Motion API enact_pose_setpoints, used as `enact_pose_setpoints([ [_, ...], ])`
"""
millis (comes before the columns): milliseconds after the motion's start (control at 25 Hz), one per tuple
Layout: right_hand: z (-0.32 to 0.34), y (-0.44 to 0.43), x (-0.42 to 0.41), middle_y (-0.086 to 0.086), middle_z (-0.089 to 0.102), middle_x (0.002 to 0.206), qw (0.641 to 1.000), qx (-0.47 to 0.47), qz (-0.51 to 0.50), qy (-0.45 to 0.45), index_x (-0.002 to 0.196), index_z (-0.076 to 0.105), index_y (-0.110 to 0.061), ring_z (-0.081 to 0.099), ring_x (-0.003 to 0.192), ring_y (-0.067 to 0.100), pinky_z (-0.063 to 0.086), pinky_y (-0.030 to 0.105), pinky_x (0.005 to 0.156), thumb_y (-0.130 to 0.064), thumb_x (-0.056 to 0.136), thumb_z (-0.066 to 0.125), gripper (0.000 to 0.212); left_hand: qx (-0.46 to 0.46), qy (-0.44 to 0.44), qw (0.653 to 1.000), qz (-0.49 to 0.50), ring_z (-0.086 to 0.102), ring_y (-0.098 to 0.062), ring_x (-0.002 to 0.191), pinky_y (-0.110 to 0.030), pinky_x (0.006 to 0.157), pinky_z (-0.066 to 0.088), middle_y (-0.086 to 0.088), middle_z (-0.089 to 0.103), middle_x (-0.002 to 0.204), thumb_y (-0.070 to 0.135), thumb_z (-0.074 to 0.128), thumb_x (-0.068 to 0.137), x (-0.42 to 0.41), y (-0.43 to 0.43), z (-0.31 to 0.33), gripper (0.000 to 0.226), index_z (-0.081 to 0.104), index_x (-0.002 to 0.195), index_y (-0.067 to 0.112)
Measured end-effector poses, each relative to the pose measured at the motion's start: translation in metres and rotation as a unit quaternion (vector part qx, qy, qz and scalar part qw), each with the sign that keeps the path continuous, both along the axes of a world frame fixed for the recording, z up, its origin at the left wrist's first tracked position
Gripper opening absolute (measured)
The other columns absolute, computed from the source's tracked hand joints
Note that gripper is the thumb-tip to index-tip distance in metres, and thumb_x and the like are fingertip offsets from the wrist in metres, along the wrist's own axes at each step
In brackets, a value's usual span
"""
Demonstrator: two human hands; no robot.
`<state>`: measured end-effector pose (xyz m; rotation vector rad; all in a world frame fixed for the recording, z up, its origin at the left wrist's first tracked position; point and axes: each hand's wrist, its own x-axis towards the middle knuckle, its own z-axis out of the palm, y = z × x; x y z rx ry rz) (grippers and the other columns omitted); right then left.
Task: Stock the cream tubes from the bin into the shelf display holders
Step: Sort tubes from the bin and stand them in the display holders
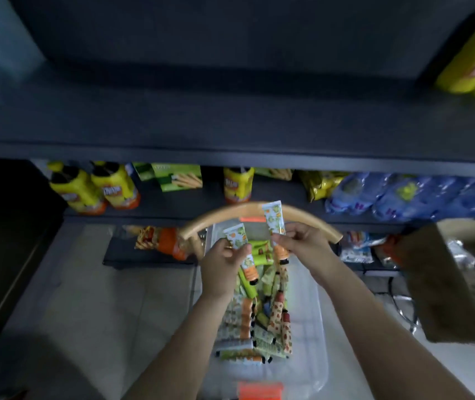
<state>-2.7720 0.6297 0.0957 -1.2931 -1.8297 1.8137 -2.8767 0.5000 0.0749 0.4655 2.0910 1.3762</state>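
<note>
**Two tubes in hand, above the bin**

We note the left hand (224,264) curled round a green-printed cream tube (237,236), flat end up and cap down. The right hand (302,243) pinches a second tube (273,216) the same way up, just beside the first. Directly below both hands sits the clear bin (317,327), with the remaining tubes (262,327) heaped loose in it. Beyond the hands runs a dark shelf (230,119); we cannot make out any display holders on it. A curved wooden bar (230,210) crosses just behind the two held tubes.

Our judgement: pick-up is done and placing is to come. To do it well, keep both tubes upright, lift them clear of the bar, and seat them one at a time.
</note>
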Motion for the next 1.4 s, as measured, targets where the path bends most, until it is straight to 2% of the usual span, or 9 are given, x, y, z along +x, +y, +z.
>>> enact_pose_setpoints([
  [160,0.085,0.004,-0.010,0.012,0.063,0.078,0.997,0.034,0.028,0.057,0.080,0.064,-0.012,0.058,0.071,0.021,0.047,0.036,0.072,-0.009,0.080,0.072,0.008,0.067,0.059,0.996,0.005,0.056,-0.017,0.062,-0.026,0.058,0.037,-0.004,0.061,0.065,0.029,0.070,0.080,-0.014,-0.001,0.090,0.027,0.060,0.077,0.004],
  [280,0.155,0.011,-0.020,0.005,0.066,0.072,0.990,0.075,0.050,0.110,0.080,0.061,-0.010,0.062,0.061,0.012,0.053,0.024,0.063,-0.008,0.080,0.072,0.011,0.106,0.128,0.986,0.013,0.047,-0.016,0.059,-0.018,0.050,0.030,-0.008,0.055,0.063,0.028,0.070,0.081,-0.024,0.001,0.161,0.030,0.059,0.075,0.001],
  [400,0.222,0.013,-0.025,0.006,0.067,0.072,0.980,0.112,0.060,0.156,0.085,0.061,-0.003,0.064,0.058,0.010,0.055,0.020,0.058,-0.007,0.083,0.069,0.009,0.133,0.185,0.973,0.029,0.040,-0.004,0.048,-0.016,0.046,0.029,0.003,0.047,0.054,0.026,0.071,0.080,-0.031,-0.003,0.231,0.030,0.051,0.060,0.015],
  [560,0.293,0.013,-0.033,0.008,0.067,0.072,0.961,0.176,0.081,0.198,0.092,0.061,0.002,0.063,0.054,0.009,0.052,0.018,0.054,-0.006,0.085,0.066,0.012,0.168,0.232,0.957,0.048,0.048,-0.007,0.056,-0.012,0.049,0.033,0.001,0.057,0.063,0.028,0.072,0.079,-0.048,-0.007,0.303,0.020,0.060,0.068,0.016],
  [760,0.354,0.030,-0.067,0.008,0.065,0.074,0.942,0.235,0.076,0.229,0.085,0.061,-0.005,0.062,0.063,0.017,0.052,0.027,0.067,-0.009,0.084,0.067,0.008,0.226,0.263,0.936,0.055,0.055,-0.009,0.063,-0.009,0.052,0.037,0.002,0.062,0.068,0.025,0.071,0.080,-0.092,0.004,0.376,0.011,0.064,0.077,0.017],
  [960,0.390,0.067,-0.131,0.003,0.066,0.074,0.926,0.300,0.069,0.218,0.089,0.062,-0.007,0.061,0.056,0.003,0.050,0.017,0.061,-0.012,0.083,0.069,0.010,0.240,0.310,0.919,0.044,0.056,-0.005,0.063,-0.015,0.058,0.039,0.006,0.063,0.070,0.028,0.070,0.080,-0.171,0.049,0.424,0.014,0.064,0.079,0.016],
  [1120,0.413,0.106,-0.204,0.007,0.065,0.074,0.916,0.338,0.044,0.213,0.093,0.062,-0.004,0.059,0.055,0.004,0.051,0.019,0.065,-0.009,0.084,0.068,0.012,0.269,0.319,0.909,0.019,0.054,0.002,0.055,-0.012,0.054,0.037,0.006,0.061,0.068,0.027,0.070,0.081,-0.252,0.106,0.446,0.017,0.062,0.078,0.012],
  [1280,0.416,0.150,-0.265,0.002,0.064,0.073,0.918,0.333,0.014,0.213,0.099,0.063,-0.003,0.057,0.050,-0.004,0.051,0.014,0.060,-0.009,0.086,0.065,0.014,0.294,0.301,0.907,0.018,0.049,-0.013,0.064,-0.021,0.056,0.035,0.001,0.056,0.071,0.027,0.066,0.084,-0.310,0.171,0.437,0.024,0.056,0.083,0.005],
  [1400,0.411,0.185,-0.296,0.003,0.069,0.082,0.924,0.328,0.003,0.196,0.101,0.065,-0.005,0.062,0.059,-0.003,0.048,0.011,0.064,-0.014,0.085,0.067,0.018,0.292,0.294,0.910,0.028,0.047,-0.012,0.062,-0.013,0.050,0.033,0.007,0.049,0.066,0.026,0.061,0.088,-0.330,0.213,0.423,0.022,0.050,0.084,0.008],
])
